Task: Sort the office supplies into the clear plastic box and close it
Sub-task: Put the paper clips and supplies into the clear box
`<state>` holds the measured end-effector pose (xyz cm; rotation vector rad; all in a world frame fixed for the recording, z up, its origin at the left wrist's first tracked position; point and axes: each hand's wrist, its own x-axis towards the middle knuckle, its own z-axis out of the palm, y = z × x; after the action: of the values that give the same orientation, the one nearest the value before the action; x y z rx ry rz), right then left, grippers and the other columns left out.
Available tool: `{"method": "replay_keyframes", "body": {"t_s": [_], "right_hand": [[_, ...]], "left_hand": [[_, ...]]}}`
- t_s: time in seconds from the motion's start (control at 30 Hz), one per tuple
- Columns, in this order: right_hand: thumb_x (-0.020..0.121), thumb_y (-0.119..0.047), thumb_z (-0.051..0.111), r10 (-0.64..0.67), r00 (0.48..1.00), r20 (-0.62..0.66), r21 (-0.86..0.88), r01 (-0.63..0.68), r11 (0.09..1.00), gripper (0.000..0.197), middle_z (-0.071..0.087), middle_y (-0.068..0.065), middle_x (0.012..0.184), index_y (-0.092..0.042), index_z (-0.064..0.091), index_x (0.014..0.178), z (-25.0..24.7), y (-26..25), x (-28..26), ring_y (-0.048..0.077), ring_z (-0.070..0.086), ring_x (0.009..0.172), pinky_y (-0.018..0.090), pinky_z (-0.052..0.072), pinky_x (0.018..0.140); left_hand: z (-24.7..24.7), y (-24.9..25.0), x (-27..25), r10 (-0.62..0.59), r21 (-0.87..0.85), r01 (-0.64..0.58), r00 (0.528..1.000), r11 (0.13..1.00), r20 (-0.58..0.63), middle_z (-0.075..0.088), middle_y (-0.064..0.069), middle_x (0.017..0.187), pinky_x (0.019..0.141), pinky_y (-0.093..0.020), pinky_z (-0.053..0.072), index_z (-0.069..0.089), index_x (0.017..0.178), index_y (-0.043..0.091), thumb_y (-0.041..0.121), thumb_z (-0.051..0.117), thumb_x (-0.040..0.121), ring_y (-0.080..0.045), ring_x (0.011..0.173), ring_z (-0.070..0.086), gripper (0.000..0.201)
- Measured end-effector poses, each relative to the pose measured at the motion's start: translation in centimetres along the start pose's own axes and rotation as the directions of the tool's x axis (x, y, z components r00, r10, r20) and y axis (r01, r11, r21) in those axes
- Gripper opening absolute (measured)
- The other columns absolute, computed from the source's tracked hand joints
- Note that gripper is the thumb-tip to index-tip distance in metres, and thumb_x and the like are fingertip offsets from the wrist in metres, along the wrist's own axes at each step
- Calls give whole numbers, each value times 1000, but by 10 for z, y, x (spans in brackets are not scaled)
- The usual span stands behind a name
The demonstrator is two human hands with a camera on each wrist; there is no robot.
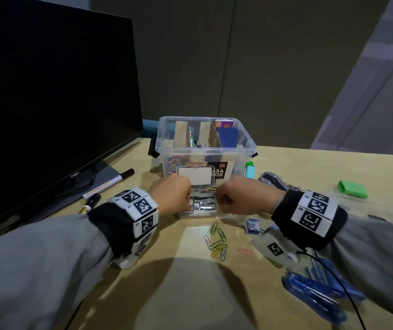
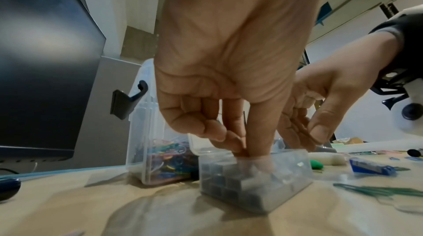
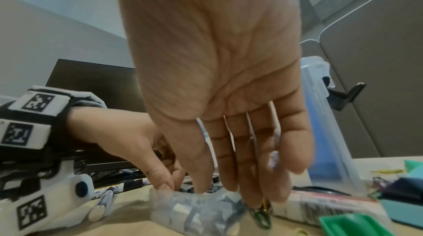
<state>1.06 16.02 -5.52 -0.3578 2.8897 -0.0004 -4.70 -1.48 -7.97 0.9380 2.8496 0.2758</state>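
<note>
Both hands are down at a small clear staple case (image 1: 199, 204): the left hand (image 1: 170, 195) has its fingertips (image 2: 256, 155) dipped inside the open tray among the staples, its other fingers curled, and whether it pinches any I cannot tell. The right hand (image 1: 243, 198) sits at the case's right edge with fingers hanging fairly straight and close together; what it grasps, if anything, I cannot tell either. The case is thin, hard, see-through plastic, its hinged lid (image 1: 196, 175) standing up behind the tray, and the tray is packed with dull grey metal staple blocks (image 2: 231, 176).

Just behind it, toward the desk's (image 1: 190, 294) far edge, stands the clear plastic box (image 1: 205, 144), lid off, black latches hanging at its sides, brown cardboard dividers splitting it; coloured paper clips lie in the left part, pens in the middle, a blue block on the right.

Loose paper clips (image 1: 217, 241), wiry and glossy, lie near the front of the case. Two markers (image 1: 108, 184) lie near the left edge by the foot of a black monitor (image 1: 47, 103). To the right are a green highlighter (image 1: 250, 169), a grey stapler (image 1: 273, 181), a green rectangular lump (image 1: 352, 189) toward the right edge, and blue pens (image 1: 319, 289) at the near right corner, partly under the right sleeve.
</note>
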Motion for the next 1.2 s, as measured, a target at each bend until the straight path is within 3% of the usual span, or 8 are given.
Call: {"method": "replay_keyframes", "body": {"t_s": [0.13,0.4,0.77,0.87,0.93,1.03,1.13,1.2], "right_hand": [[95,-26,55,-10,1000,0,15,10,1000,13,63,1,86,-16,62,94,3,4,-2,15,56,75,23,49,69],[94,-31,57,14,999,52,15,-15,1000,15,59,-3,83,-17,61,94,8,5,-9,17,58,79,33,55,80],[94,-32,58,12,997,78,9,-13,1000,17,57,-5,86,-18,63,101,4,3,-14,14,55,80,31,53,81],[94,-32,58,12,995,94,5,-12,1000,18,54,-6,84,-17,62,102,4,1,-14,13,53,79,29,52,80],[94,-32,58,11,995,101,1,-11,1000,19,55,-5,84,-16,63,103,4,-1,-14,13,54,80,30,53,81],[93,-32,60,9,996,90,0,-9,1000,20,51,-10,79,-17,62,104,4,0,-14,11,52,77,25,49,73],[89,-30,66,17,993,114,-31,-13,999,21,49,-12,79,-18,62,106,5,4,-18,11,52,78,23,47,71],[84,-29,71,33,982,187,-64,-21,998,24,54,-10,82,-18,63,104,6,5,-22,13,54,80,26,51,74]], "left_hand": [[-1,1,2,-5,10,5,1000,1000,2,63,1,75,73,-30,57,54,63,23,20,69,87,-17,77,65,29],[-2,5,1,22,9,-22,1000,1000,4,60,5,70,69,-28,56,57,65,24,11,62,87,-14,74,64,26],[-5,8,-1,-10,32,10,1000,999,-14,65,-1,75,69,-32,58,64,75,17,15,63,82,-17,74,65,8],[-7,15,-2,20,67,-15,998,998,-62,65,-2,79,63,-29,55,63,79,14,18,63,83,-17,75,64,6],[-10,18,-5,41,64,-35,995,997,-96,63,-1,80,56,-26,46,60,80,14,17,62,84,-18,75,61,5],[-13,21,-10,94,-36,-100,987,994,-130,56,5,75,58,-25,42,53,71,20,10,62,82,-14,73,55,17],[-10,27,-21,179,-159,-186,982,970,-62,56,9,72,62,-27,48,60,75,20,4,61,80,-9,69,55,17],[-3,32,-30,229,-159,-222,973,962,24,53,14,69,62,-20,43,66,85,17,2,61,81,-1,66,51,16]]}}
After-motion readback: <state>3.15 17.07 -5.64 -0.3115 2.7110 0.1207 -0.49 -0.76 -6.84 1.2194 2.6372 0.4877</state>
